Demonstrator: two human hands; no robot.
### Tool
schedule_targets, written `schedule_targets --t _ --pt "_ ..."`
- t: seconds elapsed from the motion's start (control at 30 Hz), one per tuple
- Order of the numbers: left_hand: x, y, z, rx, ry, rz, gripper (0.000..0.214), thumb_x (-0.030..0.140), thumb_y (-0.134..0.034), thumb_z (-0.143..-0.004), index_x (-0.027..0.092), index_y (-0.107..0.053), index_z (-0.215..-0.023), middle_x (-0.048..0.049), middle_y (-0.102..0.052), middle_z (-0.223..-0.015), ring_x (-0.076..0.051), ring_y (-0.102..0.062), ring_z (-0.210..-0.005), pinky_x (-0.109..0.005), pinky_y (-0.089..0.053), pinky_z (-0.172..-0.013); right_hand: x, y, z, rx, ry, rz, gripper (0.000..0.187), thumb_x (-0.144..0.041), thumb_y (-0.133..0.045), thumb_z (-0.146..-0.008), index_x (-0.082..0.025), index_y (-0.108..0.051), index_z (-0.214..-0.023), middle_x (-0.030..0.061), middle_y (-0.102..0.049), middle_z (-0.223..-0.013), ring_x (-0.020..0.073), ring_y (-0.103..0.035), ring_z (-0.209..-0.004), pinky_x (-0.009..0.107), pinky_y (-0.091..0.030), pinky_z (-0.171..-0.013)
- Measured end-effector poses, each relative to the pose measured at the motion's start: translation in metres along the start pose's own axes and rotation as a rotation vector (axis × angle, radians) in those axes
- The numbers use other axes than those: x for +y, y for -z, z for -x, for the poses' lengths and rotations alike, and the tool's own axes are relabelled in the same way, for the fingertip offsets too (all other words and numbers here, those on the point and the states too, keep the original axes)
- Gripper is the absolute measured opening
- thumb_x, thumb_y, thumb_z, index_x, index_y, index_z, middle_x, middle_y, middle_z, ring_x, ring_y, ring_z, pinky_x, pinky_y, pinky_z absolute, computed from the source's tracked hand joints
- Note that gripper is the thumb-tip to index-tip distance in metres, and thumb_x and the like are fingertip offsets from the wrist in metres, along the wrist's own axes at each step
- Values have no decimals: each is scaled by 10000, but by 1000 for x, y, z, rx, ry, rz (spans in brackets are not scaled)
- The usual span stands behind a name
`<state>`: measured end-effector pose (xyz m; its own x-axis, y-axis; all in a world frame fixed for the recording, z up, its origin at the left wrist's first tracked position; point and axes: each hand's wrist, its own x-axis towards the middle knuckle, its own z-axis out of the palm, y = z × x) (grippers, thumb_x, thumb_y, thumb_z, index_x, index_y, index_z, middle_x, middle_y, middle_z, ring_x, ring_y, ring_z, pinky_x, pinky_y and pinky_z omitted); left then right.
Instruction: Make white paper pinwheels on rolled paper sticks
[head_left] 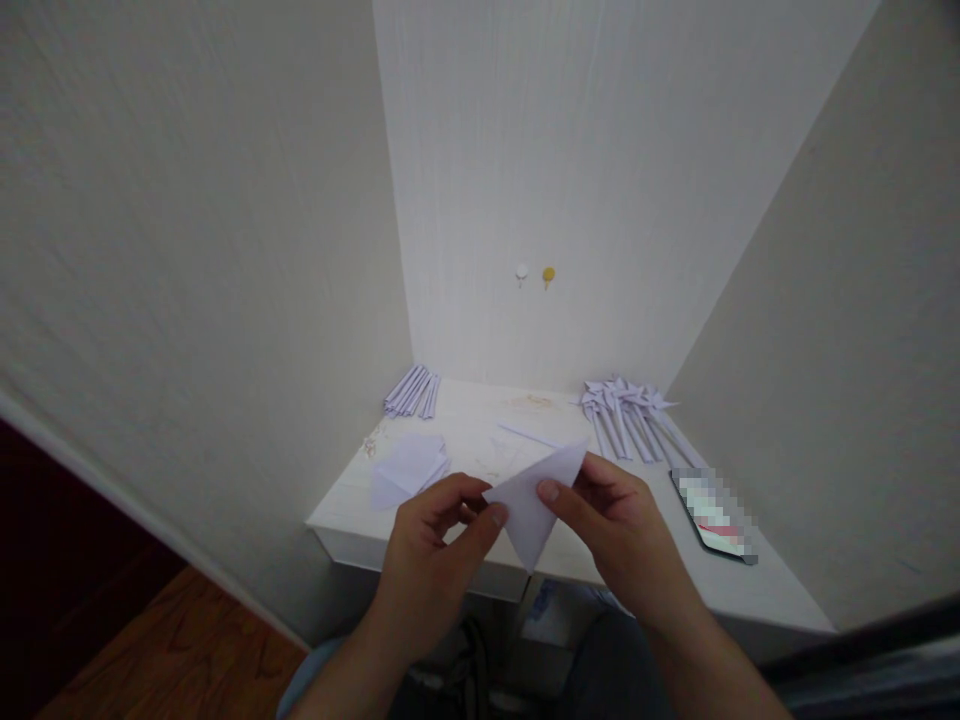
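A white sheet of paper folded into a triangle [531,515] is held up over the front edge of the white desk [472,400], one point hanging down. My left hand [442,540] pinches its left corner between thumb and fingers. On the right side, my right hand [619,515] grips it with the thumb on the near face and the fingers behind. Beyond the paper, a thin white paper strip or stick [525,434] lies on the desk, partly hidden by the folded sheet. Left of my hands rests a small stack of white paper sheets [409,465].
Rolled paper tubes [412,391] lie at the back left. Several paper pinwheels on sticks [626,415] are heaped at the back right. A phone [714,515] lies near the right wall. Two hooks, one white [522,271] and one yellow [549,273], are on the back wall.
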<state>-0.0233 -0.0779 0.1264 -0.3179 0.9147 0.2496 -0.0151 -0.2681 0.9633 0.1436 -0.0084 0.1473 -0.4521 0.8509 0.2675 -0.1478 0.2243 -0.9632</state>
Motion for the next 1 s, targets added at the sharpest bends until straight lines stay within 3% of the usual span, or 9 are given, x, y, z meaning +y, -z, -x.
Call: schedule_targets --t 0.1,0.2,0.43,0.7,1.0 --pt "-2 -5 -1 68 4 125 136 292 -813 -750 182 -751 -798 6 -668 -654 -132 -591 -622 -229 -480 -596 10 -2 1 -68 -43 38 238 -422 -799 -850 -222 -767 -975 49 -766 -928 181 -653 -782 301 -527 -722" --pt "-5 -6 -3 97 33 175 167 297 -836 -703 178 -743 -776 13 -653 -620 -127 -575 -586 -225 -469 -563 17 -4 2 -68 -43 36 236 -436 -785 -863 -209 -764 -923 39 -756 -859 170 -634 -742 284 -499 -683" --pt "-3 4 -5 -9 8 1 168 329 -767 -823 168 -763 -773 -24 -688 -707 -136 -574 -650 -226 -446 -589 19 -1 -1 -93 -68 122 225 -433 -777 -873 -208 -762 -890 19 -705 -781 156 -586 -714 271 -462 -666" --pt "-4 3 0 -13 2 -116 223 378 -736 -853 175 -746 -760 -26 -680 -697 -157 -570 -666 -225 -403 -547 11 0 -7 -107 -51 57 261 -462 -768 -873 -207 -770 -931 45 -741 -840 183 -641 -763 287 -502 -687" --pt "-20 7 1 -50 67 -34 255 413 -748 -843 173 -721 -760 -25 -661 -678 -156 -571 -638 -231 -405 -552 -1 -6 -18 -26 -2 -26 230 -428 -786 -841 -206 -754 -790 15 -699 -727 154 -605 -685 257 -479 -620"
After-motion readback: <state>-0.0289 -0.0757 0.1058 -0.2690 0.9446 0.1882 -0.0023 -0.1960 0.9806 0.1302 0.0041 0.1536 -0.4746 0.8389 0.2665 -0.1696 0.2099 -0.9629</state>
